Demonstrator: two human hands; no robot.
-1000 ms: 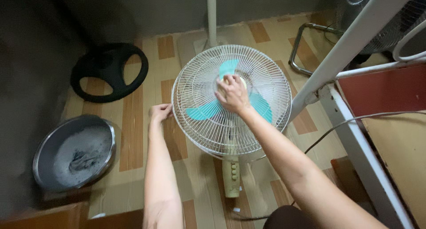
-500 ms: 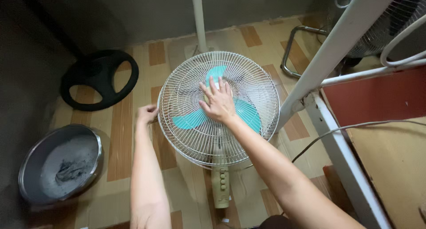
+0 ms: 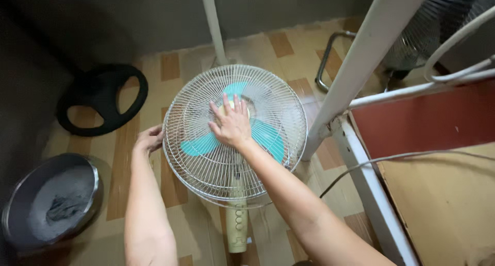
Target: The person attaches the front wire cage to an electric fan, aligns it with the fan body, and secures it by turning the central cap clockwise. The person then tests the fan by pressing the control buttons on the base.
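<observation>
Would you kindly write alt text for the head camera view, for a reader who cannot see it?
Seen from above, a person's right hand lies flat on the white wire grille of a standing fan with teal blades, while the left hand grips the grille's rim. A metal basin and a black ring-shaped base sit on the striped floor.

- The fan (image 3: 234, 137) stands mid-floor, its grille facing up toward the camera.
- The right hand (image 3: 230, 123) lies flat on the grille's centre; the left hand (image 3: 149, 138) is at the grille's left rim.
- The control stem (image 3: 237, 226) sits below the grille, nearer the person.
- A ring base (image 3: 100, 98) lies on the floor to the left, further back.
- A basin (image 3: 49, 201) sits at the near left.
- A post (image 3: 356, 65) rises just right of the fan.
- A cable (image 3: 392, 157) runs to the right.
</observation>
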